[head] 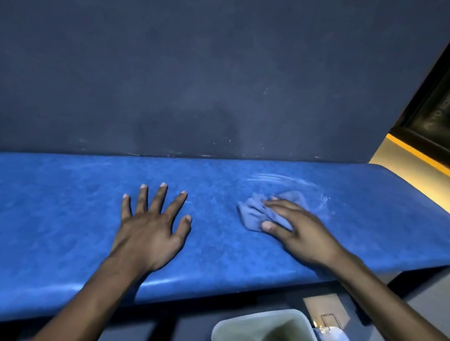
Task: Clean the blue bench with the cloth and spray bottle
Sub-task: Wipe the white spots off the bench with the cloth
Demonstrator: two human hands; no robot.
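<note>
While the blue bench (pixel 42 218) runs across the frame from 9 o'clock to 3 o'clock, the cloth (pixel 255 215) sits bunched on its seat right of centre, roughly 2 o'clock from the left hand. Cloth is pale blue, crumpled, flat on the surface. Right hand (pixel 300 232) lies on top of it, palm down, fingers (pixel 279 205) extended over the fabric and thumb tucked at the cloth's near edge; pressing rather than a closed fist. Curved wet streaks (pixel 287 182) arc on the seat at 12 o'clock from the cloth, just beyond it. Left hand (pixel 151 226) is flat on the seat near centre, fingers spread wide, holding nothing, well apart from the right hand. Both forearms come in from 6 o'clock, bare. Seat surface is mottled blue with a rounded glossy front edge. Behind it, at 12 o'clock, a dark blue-grey wall (pixel 204 54) meets the back of the seat, with faint scuffs and a darker patch near the middle. At 5 o'clock, below the bench's front edge, a pale open bin (pixel 228 338) stands on the floor; a clear plastic item sits against its right rim, too blurred to identify. At 2 o'clock, past the bench end, a yellow strip (pixel 428 164) borders a dark panel with pale markings, unreadable.
</note>
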